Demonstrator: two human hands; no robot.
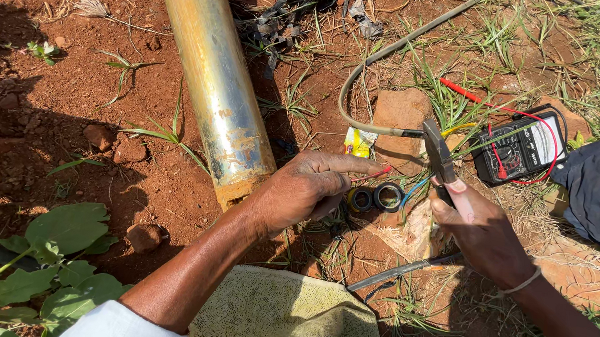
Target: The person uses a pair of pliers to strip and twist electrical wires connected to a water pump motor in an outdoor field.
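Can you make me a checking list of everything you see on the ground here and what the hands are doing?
Surface: red soil with grass, stones.
Job's things: red wire; pliers.
Clutter: metal pipe, two tape rolls, black meter, yellow wrapper.
Grippers: left hand pinches the wire; right hand holds the pliers.
Cables: grey cable, meter's red leads.
Surroundings: green leaves, dark cloth.

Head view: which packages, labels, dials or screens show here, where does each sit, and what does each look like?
Black box-shaped multimeter with a pale dial face: on the ground at right, beyond the right hand; red leads loop across it.
Small crumpled yellow wrapper: on the soil beside the flat reddish stone, just beyond the left hand; yellow with white patches.
No signs or lit screens in view.
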